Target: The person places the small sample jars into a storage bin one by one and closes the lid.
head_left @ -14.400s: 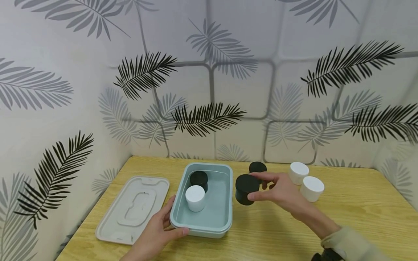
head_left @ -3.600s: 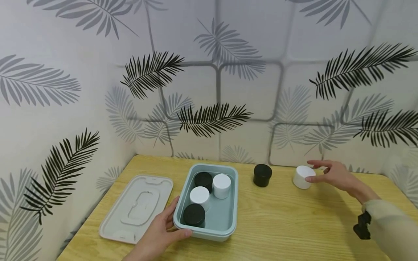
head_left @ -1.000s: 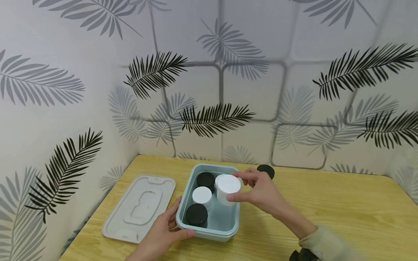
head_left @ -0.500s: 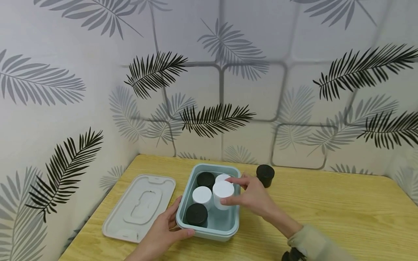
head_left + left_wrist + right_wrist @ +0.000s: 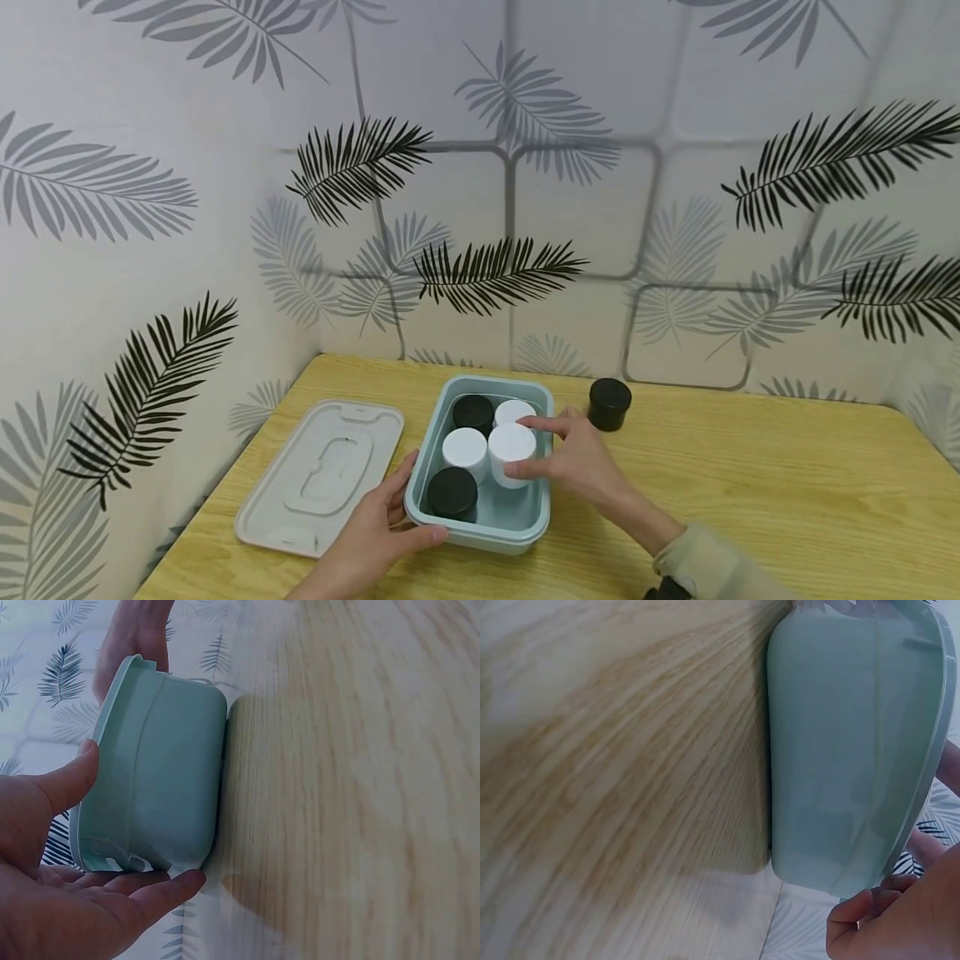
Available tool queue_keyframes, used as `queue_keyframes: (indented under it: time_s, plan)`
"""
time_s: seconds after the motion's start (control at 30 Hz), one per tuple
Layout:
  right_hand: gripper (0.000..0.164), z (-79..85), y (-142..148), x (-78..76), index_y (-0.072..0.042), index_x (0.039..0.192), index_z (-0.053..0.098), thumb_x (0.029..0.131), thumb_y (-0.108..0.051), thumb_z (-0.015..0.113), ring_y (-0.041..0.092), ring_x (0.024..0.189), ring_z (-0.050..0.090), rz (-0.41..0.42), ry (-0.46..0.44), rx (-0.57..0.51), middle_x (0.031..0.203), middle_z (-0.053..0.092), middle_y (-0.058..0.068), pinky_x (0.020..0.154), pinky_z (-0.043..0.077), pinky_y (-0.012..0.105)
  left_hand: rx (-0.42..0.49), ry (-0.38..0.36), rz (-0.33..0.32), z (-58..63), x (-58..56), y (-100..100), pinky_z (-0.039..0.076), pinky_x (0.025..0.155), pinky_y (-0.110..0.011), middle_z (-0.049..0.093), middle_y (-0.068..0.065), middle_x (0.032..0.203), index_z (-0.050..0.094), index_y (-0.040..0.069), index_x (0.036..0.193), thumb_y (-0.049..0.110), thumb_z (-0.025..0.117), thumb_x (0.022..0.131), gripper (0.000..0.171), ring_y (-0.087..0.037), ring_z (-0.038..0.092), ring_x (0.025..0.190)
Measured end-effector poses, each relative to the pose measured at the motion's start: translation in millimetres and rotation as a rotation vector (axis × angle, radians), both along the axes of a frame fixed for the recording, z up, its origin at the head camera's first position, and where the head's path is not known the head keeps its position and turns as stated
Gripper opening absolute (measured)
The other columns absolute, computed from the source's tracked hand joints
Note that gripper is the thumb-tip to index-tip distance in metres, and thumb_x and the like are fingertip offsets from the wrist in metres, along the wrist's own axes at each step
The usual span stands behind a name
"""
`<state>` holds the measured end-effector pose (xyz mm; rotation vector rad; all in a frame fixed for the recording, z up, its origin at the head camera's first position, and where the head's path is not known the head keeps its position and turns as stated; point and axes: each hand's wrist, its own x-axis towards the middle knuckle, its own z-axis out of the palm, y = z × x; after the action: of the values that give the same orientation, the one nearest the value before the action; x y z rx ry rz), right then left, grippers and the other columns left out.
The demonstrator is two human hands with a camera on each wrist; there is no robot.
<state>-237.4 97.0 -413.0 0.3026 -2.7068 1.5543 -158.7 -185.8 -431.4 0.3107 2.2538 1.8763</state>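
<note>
My left hand [image 5: 375, 525] grips the near left corner of a pale blue-green plastic tub [image 5: 480, 540], thumb at the rim and fingers along the side. Between thumb and index finger my right hand [image 5: 581, 458] pinches a white round jar [image 5: 513, 442] inside the tub, on its right side. Whether this jar touches the bottom cannot be seen. Beside it are two white jars [image 5: 465, 448] and two black jars [image 5: 452, 492]. The right wrist view shows the outer wall of the tub [image 5: 825, 750] and the hand [image 5: 900, 922] at its rim; the jars are hidden there.
A whitish rectangular lid [image 5: 318, 479] lies flat left of the tub. One black jar [image 5: 609, 404] stands behind and right of the tub, near the right hand. The wooden table [image 5: 750, 483] meets a leaf-patterned wall covering [image 5: 555, 317] at the back.
Since 3.6 s ago the right hand has carried the white jar from the table's right side into the tub, lowering it lately. Earlier, a black and a white jar joined the tub. The left hand stays.
</note>
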Motion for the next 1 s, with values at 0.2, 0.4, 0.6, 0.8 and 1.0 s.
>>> queue_keyframes:
  time_s: [0.2, 0.4, 0.6, 0.8, 1.0]
  plan:
    - [0.065, 0.6, -2.4, 2.1, -0.017, 0.121, 0.082, 0.062, -0.033, 0.104, 0.028, 0.100, 0.053, -0.020, -0.017, 0.047, 0.102, 0.055, 0.010, 0.081, 0.044, 0.037, -0.011, 0.000, 0.004, -0.6, -0.4, -0.2, 0.054, 0.103, -0.035, 0.023, -0.027, 0.169, 0.016, -0.002, 0.167, 0.019, 0.086, 0.091, 0.105, -0.038, 0.051, 0.141]
    - [0.065, -1.2, -2.5, 2.4, -0.016, 0.122, 0.082, 0.062, -0.032, 0.104, 0.027, 0.097, 0.050, -0.032, -0.039, 0.057, 0.103, 0.052, 0.012, 0.079, 0.042, 0.036, -0.011, -0.009, 0.001, -1.7, -1.0, -1.3, 0.053, 0.105, -0.040, 0.023, -0.026, 0.169, 0.016, 0.000, 0.168, 0.019, 0.086, 0.092, 0.106, -0.038, 0.050, 0.141]
    - [0.066, -3.3, -2.3, 3.1, -0.016, 0.122, 0.082, 0.062, -0.032, 0.104, 0.026, 0.093, 0.047, -0.031, -0.050, 0.060, 0.100, 0.050, 0.011, 0.075, 0.040, 0.036, -0.005, -0.022, -0.004, -3.2, -1.8, -2.2, 0.052, 0.106, -0.043, 0.021, -0.024, 0.170, 0.015, 0.002, 0.168, 0.020, 0.086, 0.092, 0.106, -0.038, 0.048, 0.143]
    - [0.068, -3.8, -4.1, 2.5, -0.016, 0.123, 0.082, 0.061, -0.033, 0.105, 0.025, 0.090, 0.046, -0.027, -0.037, 0.069, 0.098, 0.052, 0.011, 0.073, 0.038, 0.035, -0.008, -0.029, 0.002, -3.5, -1.7, -2.4, 0.052, 0.106, -0.044, 0.021, -0.024, 0.171, 0.015, 0.002, 0.168, 0.021, 0.086, 0.092, 0.107, -0.038, 0.048, 0.143]
    - [0.068, -4.6, -5.1, 1.5, -0.016, 0.124, 0.082, 0.062, -0.033, 0.104, 0.024, 0.088, 0.045, -0.021, -0.042, 0.079, 0.097, 0.052, 0.012, 0.070, 0.038, 0.035, -0.005, -0.035, 0.004, -2.9, -1.0, -2.3, 0.052, 0.106, -0.045, 0.020, -0.024, 0.171, 0.015, 0.002, 0.168, 0.020, 0.086, 0.092, 0.106, -0.038, 0.048, 0.143]
